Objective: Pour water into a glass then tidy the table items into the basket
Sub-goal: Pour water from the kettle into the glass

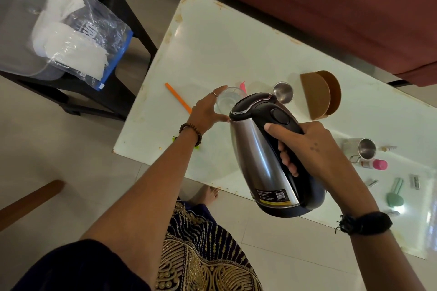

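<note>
My right hand (305, 146) grips the black handle of a steel electric kettle (257, 156), which is tilted with its spout end over a clear drinking glass (228, 99) on the white table (212, 38). My left hand (208, 107) is wrapped around the left side of the glass. Some water shows in the glass; the kettle's lid hides part of the glass. No basket is clearly in view.
On the table lie an orange stick (177, 97), a pink item (243, 85), a steel ladle (283, 92), brown round mats (321, 93), a steel mug (363, 149), a pink-capped bottle (376, 164), a green tool (395, 192) and small tubes. A plastic bag (78, 38) rests on a grey bin at left.
</note>
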Available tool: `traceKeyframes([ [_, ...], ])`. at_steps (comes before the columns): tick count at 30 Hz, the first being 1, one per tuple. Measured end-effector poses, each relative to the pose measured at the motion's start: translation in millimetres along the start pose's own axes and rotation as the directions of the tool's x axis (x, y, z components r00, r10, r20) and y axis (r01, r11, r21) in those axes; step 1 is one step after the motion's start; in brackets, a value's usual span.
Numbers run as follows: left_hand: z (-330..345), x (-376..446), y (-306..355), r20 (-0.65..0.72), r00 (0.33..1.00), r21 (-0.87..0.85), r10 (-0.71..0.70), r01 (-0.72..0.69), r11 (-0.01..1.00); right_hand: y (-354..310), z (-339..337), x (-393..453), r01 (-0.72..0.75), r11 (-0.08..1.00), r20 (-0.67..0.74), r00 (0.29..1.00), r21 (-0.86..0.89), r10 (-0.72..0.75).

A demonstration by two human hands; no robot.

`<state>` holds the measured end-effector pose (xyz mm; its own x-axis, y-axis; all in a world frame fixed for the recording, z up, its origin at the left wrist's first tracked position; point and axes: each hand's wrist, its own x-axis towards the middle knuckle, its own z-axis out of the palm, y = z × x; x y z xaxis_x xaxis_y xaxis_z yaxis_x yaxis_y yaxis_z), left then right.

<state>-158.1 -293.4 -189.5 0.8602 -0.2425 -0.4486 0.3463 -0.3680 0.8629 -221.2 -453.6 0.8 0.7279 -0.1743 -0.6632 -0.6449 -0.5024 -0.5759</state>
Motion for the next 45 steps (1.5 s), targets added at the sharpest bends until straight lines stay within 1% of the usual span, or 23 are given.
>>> traceKeyframes([
  [10,0,1,-4,-0.005,0.998,0.036,0.056,-0.056,0.998,-4,4,0,0.031,1.0,-0.02,0.999,0.002,-0.031],
  [15,0,3,-7,-0.006,0.996,0.12,0.088,-0.087,0.989,-1,6,-1,0.041,0.999,-0.051,0.998,0.029,-0.039],
  [19,0,3,-9,0.051,0.99,0.179,0.128,-0.135,0.974,7,13,-12,0.108,0.992,-0.136,0.986,0.058,-0.1],
  [22,-10,-5,-6,0.073,0.989,0.204,0.127,-0.14,0.969,10,21,-32,0.192,0.98,-0.231,0.957,0.058,-0.174],
  [24,-26,-17,-3,0.026,0.988,0.216,0.155,-0.157,0.964,5,27,-47,0.242,0.967,-0.287,0.935,0.085,-0.208],
  [25,-37,-26,-1,-0.02,0.979,0.239,0.201,-0.191,0.952,-1,31,-55,0.265,0.957,-0.303,0.927,0.119,-0.219],
  [28,-78,-57,4,-0.157,0.908,0.333,0.388,-0.322,0.887,-28,45,-71,0.324,0.915,-0.302,0.921,0.24,-0.247],
  [30,-112,-77,3,-0.209,0.86,0.425,0.466,-0.349,0.835,-53,59,-75,0.369,0.879,-0.288,0.914,0.303,-0.284],
  [33,-178,-102,4,-0.241,0.822,0.562,0.515,-0.315,0.765,-100,87,-73,0.441,0.826,-0.276,0.892,0.353,-0.358],
  [35,-227,-115,3,-0.263,0.805,0.614,0.531,-0.285,0.736,-137,109,-71,0.481,0.79,-0.272,0.875,0.38,-0.402],
  [39,-330,-124,-9,-0.413,0.811,0.62,0.415,-0.083,0.78,-210,169,-57,0.525,0.667,-0.26,0.848,0.529,-0.461],
  [41,-380,-116,-20,-0.475,0.811,0.63,0.343,0.041,0.776,-247,204,-44,0.541,0.616,-0.273,0.834,0.572,-0.479],
  [42,-404,-109,-27,-0.48,0.82,0.654,0.311,0.098,0.75,-264,222,-36,0.545,0.594,-0.277,0.83,0.591,-0.485],
  [43,-427,-101,-34,-0.458,0.841,0.7,0.287,0.142,0.7,-281,241,-27,0.547,0.573,-0.279,0.825,0.61,-0.491],
  [45,-462,-85,-49,-0.372,0.898,0.8,0.236,0.181,0.573,-310,277,-7,0.555,0.557,-0.294,0.82,0.618,-0.491],
])
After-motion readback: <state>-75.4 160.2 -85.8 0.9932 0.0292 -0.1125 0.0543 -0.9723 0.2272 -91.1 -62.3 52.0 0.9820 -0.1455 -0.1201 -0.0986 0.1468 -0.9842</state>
